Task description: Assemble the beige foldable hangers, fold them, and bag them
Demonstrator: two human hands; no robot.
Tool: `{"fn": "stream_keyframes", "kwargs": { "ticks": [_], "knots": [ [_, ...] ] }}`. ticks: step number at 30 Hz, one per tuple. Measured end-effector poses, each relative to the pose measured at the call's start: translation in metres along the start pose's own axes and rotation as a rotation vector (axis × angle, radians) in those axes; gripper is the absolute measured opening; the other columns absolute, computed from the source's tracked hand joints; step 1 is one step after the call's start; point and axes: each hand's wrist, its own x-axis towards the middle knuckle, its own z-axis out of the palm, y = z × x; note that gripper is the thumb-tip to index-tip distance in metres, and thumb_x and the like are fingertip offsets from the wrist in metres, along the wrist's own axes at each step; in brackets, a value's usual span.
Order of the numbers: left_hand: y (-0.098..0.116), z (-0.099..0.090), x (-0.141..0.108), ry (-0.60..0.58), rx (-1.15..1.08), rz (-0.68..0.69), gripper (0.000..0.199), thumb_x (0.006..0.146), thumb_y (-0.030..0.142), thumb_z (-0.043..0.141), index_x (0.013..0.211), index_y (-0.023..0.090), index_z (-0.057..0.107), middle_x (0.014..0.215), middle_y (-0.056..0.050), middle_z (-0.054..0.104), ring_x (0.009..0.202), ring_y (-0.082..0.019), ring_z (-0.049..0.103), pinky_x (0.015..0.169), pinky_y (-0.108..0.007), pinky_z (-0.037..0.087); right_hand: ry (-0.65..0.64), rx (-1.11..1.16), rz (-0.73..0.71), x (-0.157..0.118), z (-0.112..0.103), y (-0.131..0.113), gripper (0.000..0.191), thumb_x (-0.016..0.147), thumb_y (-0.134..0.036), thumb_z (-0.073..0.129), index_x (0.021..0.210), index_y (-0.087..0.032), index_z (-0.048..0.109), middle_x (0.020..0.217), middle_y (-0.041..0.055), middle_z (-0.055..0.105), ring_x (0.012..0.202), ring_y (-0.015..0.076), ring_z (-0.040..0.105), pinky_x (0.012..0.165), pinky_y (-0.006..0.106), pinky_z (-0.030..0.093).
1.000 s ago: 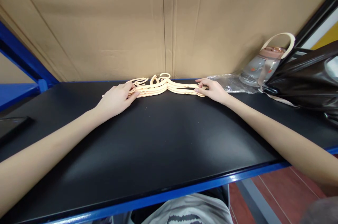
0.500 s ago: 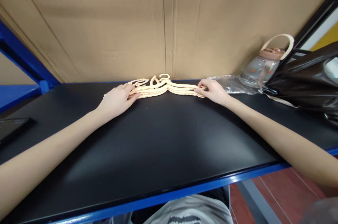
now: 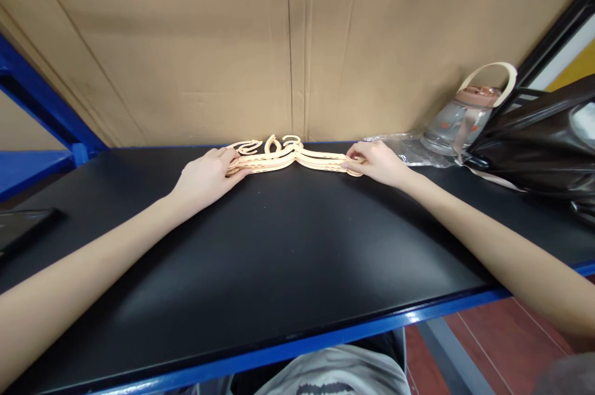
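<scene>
Several cream plastic hangers (image 3: 320,160) lie stacked at the back of the black table, their hooks pointing toward the cardboard. My left hand (image 3: 211,173) grips the left end of the stack between thumb and fingers. At the right end, my right hand (image 3: 374,162) pinches the hanger tips. More cream hooks (image 3: 248,147) show behind the fingers of my left hand; which hangers they belong to is partly hidden.
Brown cardboard (image 3: 209,41) stands along the back. At the right are a clear bottle (image 3: 458,125) with a looped handle, a crumpled plastic bag (image 3: 404,148) and a dark shiny bag (image 3: 539,141). A flat black object (image 3: 25,224) lies far left.
The hanger stack has tilted or lowered slightly, and its middle hook sits a little lower. Both hands keep their hold on the ends.
</scene>
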Motion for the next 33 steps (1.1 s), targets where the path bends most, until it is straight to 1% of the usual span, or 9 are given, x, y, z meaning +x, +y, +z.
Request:
{"fn": "stream_keyframes", "kwargs": {
  "ticks": [5,8,11,14,18,21,25,28,33],
  "knots": [
    [0.002,-0.002,-0.001,-0.003,0.029,0.013,0.036,0.09,0.049,0.041,0.101,0.019,0.057,0.108,-0.012,0.065,0.104,-0.033,0.06,0.069,-0.039,0.05,0.034,0.021,0.006,0.0,0.0,-0.004,0.026,0.087,-0.042,0.055,0.078,-0.018,0.06,0.078,0.0046,0.065,0.071,0.018,0.056,0.066,0.028,0.035],
    [0.002,-0.003,-0.002,0.001,-0.006,0.021,0.036,0.091,0.05,0.038,0.1,0.02,0.056,0.104,-0.011,0.065,0.101,-0.031,0.061,0.069,-0.038,0.049,0.059,0.106,0.068,-0.001,0.002,-0.003,0.023,0.085,-0.041,0.056,0.08,-0.019,0.057,0.08,0.0042,0.065,0.071,0.0178,0.056,0.064,0.028,0.036],
    [0.004,-0.003,-0.002,0.018,-0.053,0.039,0.032,0.094,0.045,0.033,0.097,0.021,0.055,0.101,-0.009,0.065,0.096,-0.029,0.061,0.069,-0.036,0.047,0.065,0.157,0.125,-0.002,0.003,-0.003,0.022,0.086,-0.041,0.055,0.081,-0.02,0.055,0.08,0.0032,0.065,0.071,0.0176,0.056,0.064,0.027,0.036],
    [0.005,-0.004,-0.002,0.056,-0.074,0.045,0.029,0.096,0.04,0.032,0.095,0.021,0.054,0.097,-0.007,0.065,0.092,-0.026,0.061,0.068,-0.034,0.045,0.06,0.126,0.166,-0.003,0.002,-0.006,0.021,0.086,-0.041,0.055,0.082,-0.02,0.055,0.081,0.0029,0.066,0.072,0.018,0.057,0.064,0.028,0.036],
    [0.005,-0.005,-0.002,0.135,-0.091,0.071,0.028,0.096,0.039,0.034,0.096,0.02,0.054,0.096,-0.008,0.064,0.094,-0.026,0.06,0.069,-0.033,0.044,0.043,0.039,0.21,-0.003,-0.003,-0.013,0.019,0.086,-0.04,0.054,0.082,-0.021,0.055,0.083,0.003,0.067,0.075,0.0189,0.057,0.063,0.027,0.034],
    [0.005,-0.005,-0.002,0.176,-0.112,0.104,0.028,0.096,0.04,0.035,0.095,0.019,0.055,0.094,-0.008,0.063,0.091,-0.025,0.06,0.071,-0.033,0.044,0.015,-0.022,0.213,-0.004,-0.006,-0.016,0.019,0.084,-0.039,0.055,0.081,-0.021,0.055,0.082,0.0036,0.066,0.074,0.0194,0.057,0.061,0.027,0.033],
    [0.006,-0.004,-0.003,0.17,-0.133,0.11,0.024,0.093,0.04,0.041,0.092,0.021,0.057,0.092,-0.007,0.064,0.089,-0.024,0.06,0.069,-0.032,0.044,-0.023,-0.033,0.224,-0.005,-0.008,-0.017,0.018,0.081,-0.039,0.058,0.081,-0.021,0.055,0.078,0.0031,0.064,0.07,0.0187,0.056,0.059,0.026,0.033],
    [0.007,-0.004,-0.003,0.179,-0.127,0.11,0.02,0.09,0.039,0.045,0.091,0.022,0.057,0.093,-0.006,0.065,0.089,-0.024,0.06,0.07,-0.032,0.044,-0.021,-0.02,0.211,-0.005,-0.007,-0.016,0.016,0.08,-0.037,0.058,0.082,-0.021,0.056,0.076,0.0026,0.063,0.067,0.0179,0.054,0.058,0.026,0.033],
    [0.008,-0.006,-0.003,0.157,-0.127,0.147,0.021,0.089,0.037,0.042,0.09,0.021,0.056,0.09,-0.006,0.066,0.084,-0.024,0.061,0.071,-0.034,0.045,-0.051,0.002,0.186,-0.005,-0.006,-0.014,0.017,0.082,-0.039,0.057,0.081,-0.022,0.055,0.076,0.0017,0.063,0.064,0.0164,0.054,0.058,0.026,0.033]
  ]
}}
